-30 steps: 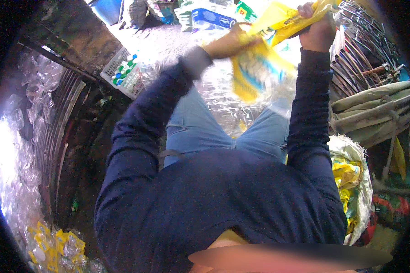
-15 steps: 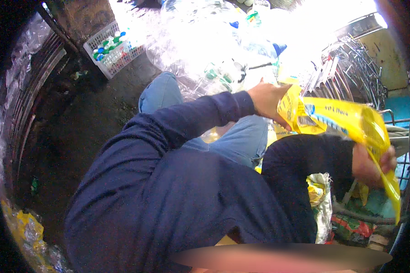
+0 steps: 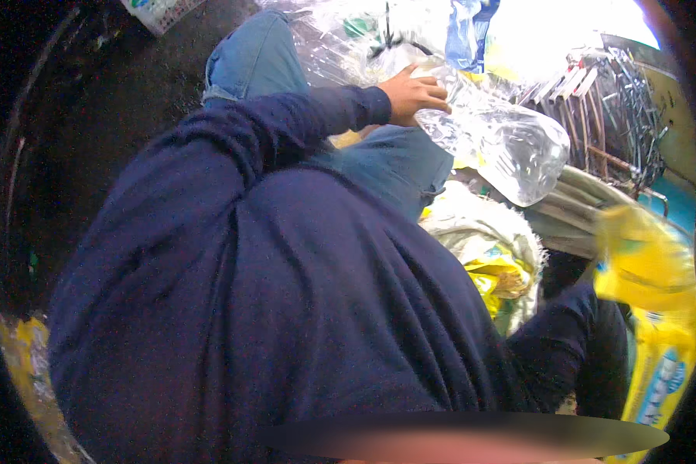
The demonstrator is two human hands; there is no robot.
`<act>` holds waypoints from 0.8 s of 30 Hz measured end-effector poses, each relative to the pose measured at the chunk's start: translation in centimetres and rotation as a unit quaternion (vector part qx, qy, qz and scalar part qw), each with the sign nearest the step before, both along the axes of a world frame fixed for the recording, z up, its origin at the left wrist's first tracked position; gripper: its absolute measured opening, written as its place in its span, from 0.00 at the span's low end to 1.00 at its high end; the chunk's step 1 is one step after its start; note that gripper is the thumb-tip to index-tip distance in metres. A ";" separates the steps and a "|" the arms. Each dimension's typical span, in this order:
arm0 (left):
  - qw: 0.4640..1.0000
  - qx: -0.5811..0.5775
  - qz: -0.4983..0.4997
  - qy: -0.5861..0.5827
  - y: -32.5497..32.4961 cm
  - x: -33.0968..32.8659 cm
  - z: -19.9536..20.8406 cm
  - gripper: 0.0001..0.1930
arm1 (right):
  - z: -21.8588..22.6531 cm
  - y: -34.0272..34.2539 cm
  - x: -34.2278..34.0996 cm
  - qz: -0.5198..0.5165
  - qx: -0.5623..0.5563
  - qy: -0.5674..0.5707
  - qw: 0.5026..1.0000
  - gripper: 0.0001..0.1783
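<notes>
In the upper middle my left hand [image 3: 416, 96] is closed on one end of a large clear plastic bottle [image 3: 522, 151], its fingers lying over the side. The bottle is tilted, with its wide end pointing to the lower right. My right sleeve [image 3: 561, 336] reaches out to the right side. A yellow printed plastic sheet [image 3: 661, 325] hangs there in front of where the sleeve ends, blurred at its top. It hides my right hand, so its fingers do not show.
A whitish woven sack [image 3: 530, 232] with yellow plastic inside stands right of my jeans [image 3: 390, 170]. Farther off are more clear bottles [image 3: 325, 50], a bundle of metal rods [image 3: 626, 116] and a pale crate [image 3: 162, 15]. Yellow and clear plastic [image 3: 27, 348] lies at lower left.
My left hand has let go of the yellow sheet and now grips the clear bottle. The sheet has moved right and down, along with my right arm. The view has also shifted.
</notes>
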State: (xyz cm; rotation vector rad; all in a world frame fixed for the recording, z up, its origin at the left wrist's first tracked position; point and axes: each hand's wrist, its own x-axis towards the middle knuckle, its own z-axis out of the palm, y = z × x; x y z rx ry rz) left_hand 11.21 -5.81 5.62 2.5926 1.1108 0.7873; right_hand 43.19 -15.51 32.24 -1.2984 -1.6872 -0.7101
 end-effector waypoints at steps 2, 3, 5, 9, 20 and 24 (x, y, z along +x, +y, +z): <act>0.992 0.124 0.004 0.018 0.4 -0.3 -1.3 0.36 | 4.7 0.2 1.6 -0.064 0.056 -0.009 0.996 0.16; 0.992 0.124 -0.015 0.000 0.8 -0.4 -1.4 0.38 | 6.3 0.6 2.2 -0.096 0.074 -0.011 0.993 0.17; 0.997 0.059 -0.024 0.048 1.3 -0.3 -0.9 0.41 | 7.6 1.9 3.4 -0.170 0.078 -0.011 0.982 0.18; 0.968 -0.077 -0.075 0.228 0.9 -2.6 0.0 0.43 | -0.4 7.5 5.7 -0.324 -0.074 -0.021 0.943 0.20; 0.937 -0.329 -0.057 -0.101 10.5 -8.9 6.8 0.19 | -50.7 5.1 14.7 -0.214 -0.596 0.315 0.707 0.29; 0.993 -0.092 -0.017 0.078 17.2 -3.1 5.5 0.19 | -49.0 2.7 11.7 -0.269 -0.633 0.321 0.651 0.29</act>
